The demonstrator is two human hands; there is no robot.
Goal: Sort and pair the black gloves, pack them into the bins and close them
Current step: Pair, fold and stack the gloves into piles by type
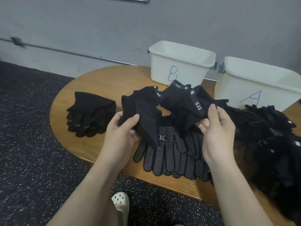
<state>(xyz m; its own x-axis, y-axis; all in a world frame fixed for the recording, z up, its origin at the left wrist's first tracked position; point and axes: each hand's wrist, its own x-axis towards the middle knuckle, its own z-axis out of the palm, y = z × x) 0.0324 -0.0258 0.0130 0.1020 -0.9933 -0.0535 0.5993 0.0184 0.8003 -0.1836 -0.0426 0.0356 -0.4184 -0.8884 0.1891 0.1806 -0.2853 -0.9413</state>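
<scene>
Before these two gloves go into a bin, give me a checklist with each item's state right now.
1. Left hand grips its glove: ok.
2. Right hand grips the 5.11 glove: ok.
3. Both held gloves carry a 5.11 tag: ok.
4. They make a left and right pair: cannot tell.
5. Bin B and bin A open on top: ok.
6. Lids within reach: cannot tell, none visible.

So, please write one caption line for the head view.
Both hands, left and right, hold up 5.11 gloves before bins B and A.
</scene>
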